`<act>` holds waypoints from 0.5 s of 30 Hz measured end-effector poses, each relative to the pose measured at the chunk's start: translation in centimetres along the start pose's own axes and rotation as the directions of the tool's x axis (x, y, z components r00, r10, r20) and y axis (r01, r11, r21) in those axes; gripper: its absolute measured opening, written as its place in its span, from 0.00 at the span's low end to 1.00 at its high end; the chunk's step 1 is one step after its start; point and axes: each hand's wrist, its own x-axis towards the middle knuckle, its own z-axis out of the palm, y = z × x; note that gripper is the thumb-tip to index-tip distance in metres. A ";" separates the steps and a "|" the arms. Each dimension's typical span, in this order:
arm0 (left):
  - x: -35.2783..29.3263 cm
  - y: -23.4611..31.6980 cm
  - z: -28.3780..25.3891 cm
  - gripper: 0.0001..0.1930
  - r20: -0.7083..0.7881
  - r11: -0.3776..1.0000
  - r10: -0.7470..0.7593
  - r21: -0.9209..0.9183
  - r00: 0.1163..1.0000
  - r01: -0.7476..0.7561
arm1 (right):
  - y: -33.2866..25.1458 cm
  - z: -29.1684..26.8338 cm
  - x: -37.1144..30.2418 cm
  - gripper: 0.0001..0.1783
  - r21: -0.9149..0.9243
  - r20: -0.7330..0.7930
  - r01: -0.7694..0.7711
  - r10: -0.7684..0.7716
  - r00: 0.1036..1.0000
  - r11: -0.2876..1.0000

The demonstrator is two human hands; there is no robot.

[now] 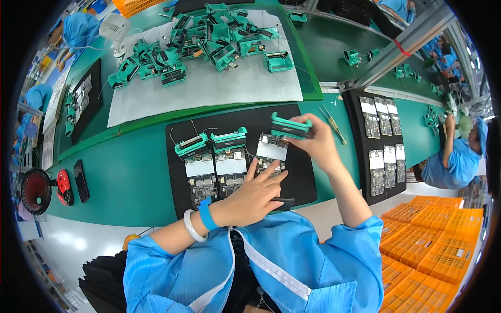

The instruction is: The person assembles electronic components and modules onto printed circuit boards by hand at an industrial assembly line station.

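Module (290,128), green and black, is pinched by right hand (317,142), left hand (251,198) splayed over board (272,151).

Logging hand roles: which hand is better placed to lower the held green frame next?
Probably the right hand: it holds the green frame near the circuit board, while the left hand has its fingers over that board.
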 end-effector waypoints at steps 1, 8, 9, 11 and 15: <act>0.1 0.0 -0.1 0.12 0.011 1.000 0.007 -0.002 1.000 -0.007 | 1.9 0.6 0.6 0.19 0.004 0.007 0.111 -0.111 0.994 0.994; 0.0 -0.4 -0.4 0.12 0.025 0.999 0.010 -0.035 1.000 -0.009 | 2.3 1.8 1.4 0.15 -0.197 0.031 0.018 -0.012 0.999 0.980; 0.0 -0.3 -0.4 0.12 0.026 1.000 0.012 -0.025 1.000 -0.011 | 2.5 1.8 1.4 0.15 -0.197 0.027 0.016 -0.011 1.000 0.980; 0.0 -0.2 -0.4 0.12 0.025 1.000 0.010 -0.026 1.000 -0.009 | 2.7 1.7 1.2 0.15 -0.065 -0.025 0.009 -0.010 1.000 0.998; 0.1 -0.2 -0.4 0.12 0.016 1.000 0.006 -0.025 1.000 -0.005 | 3.0 1.8 1.2 0.15 -0.129 -0.027 0.075 -0.079 0.996 0.989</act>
